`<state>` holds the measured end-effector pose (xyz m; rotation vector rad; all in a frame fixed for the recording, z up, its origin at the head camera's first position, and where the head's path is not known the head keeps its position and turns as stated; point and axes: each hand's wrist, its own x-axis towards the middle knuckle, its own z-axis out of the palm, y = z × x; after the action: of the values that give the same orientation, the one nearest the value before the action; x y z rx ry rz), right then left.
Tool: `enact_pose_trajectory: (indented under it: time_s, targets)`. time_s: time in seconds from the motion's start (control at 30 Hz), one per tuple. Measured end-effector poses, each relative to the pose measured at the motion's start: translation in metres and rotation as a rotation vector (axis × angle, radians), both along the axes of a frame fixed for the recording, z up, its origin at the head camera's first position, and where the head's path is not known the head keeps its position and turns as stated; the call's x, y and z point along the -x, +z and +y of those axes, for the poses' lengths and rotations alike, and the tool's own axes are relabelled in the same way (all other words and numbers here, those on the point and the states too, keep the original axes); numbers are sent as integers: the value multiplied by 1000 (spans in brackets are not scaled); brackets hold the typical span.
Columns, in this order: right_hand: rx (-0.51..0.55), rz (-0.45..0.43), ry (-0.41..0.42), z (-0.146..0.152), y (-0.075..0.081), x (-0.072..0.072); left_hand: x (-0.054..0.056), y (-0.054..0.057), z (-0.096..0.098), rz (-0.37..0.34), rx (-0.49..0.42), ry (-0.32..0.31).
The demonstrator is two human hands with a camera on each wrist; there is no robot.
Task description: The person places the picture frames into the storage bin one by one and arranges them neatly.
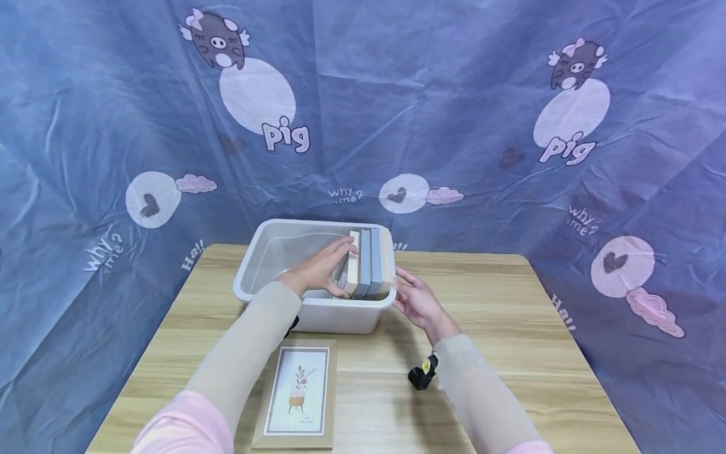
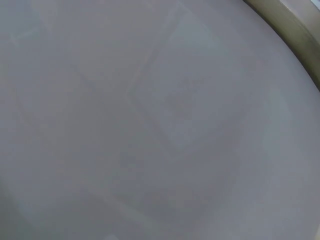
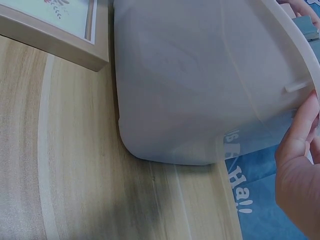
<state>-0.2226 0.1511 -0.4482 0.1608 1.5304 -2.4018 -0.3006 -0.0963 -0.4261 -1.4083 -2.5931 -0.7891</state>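
Note:
A white plastic storage bin stands on the table, with several cream and blue picture frames upright on edge along its right side. My left hand reaches into the bin and holds the leftmost cream frame, thumb at the near end and fingers toward the far end. Against the bin's right wall and rim, the relaxed fingers of my right hand touch from outside. The right wrist view shows this hand beside the rim; some fingers are cut off there. Only the bin's blurred wall fills most of the left wrist view.
A beige picture frame with a potted-plant print lies flat in front of the bin, below the left forearm. The wood-grain table extends to the right. A blue printed curtain hangs behind and at both sides.

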Motion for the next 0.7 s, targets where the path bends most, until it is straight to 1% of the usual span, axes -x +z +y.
enact_pose_trajectory:
  time_s: [0.17, 0.3, 0.43, 0.5, 0.57, 0.7]
  targets:
    - [-8, -4, 0, 1, -1, 1, -2, 1, 0, 2, 10, 11]
    - [-9, -7, -3, 0, -2, 1, -4, 2, -3, -14, 15, 36]
    - [-2, -11, -2, 0, -2, 1, -6, 7, -9, -62, 24, 80]
    - [1, -11, -3, 0, -2, 0, -9, 11, -12, -89, 25, 105]
    - [3, -10, -5, 0, -1, 0, -12, 15, -16, -108, 17, 140]
    - [9, -6, -4, 1, -1, -1, -20, 21, -24, -124, -11, 226]
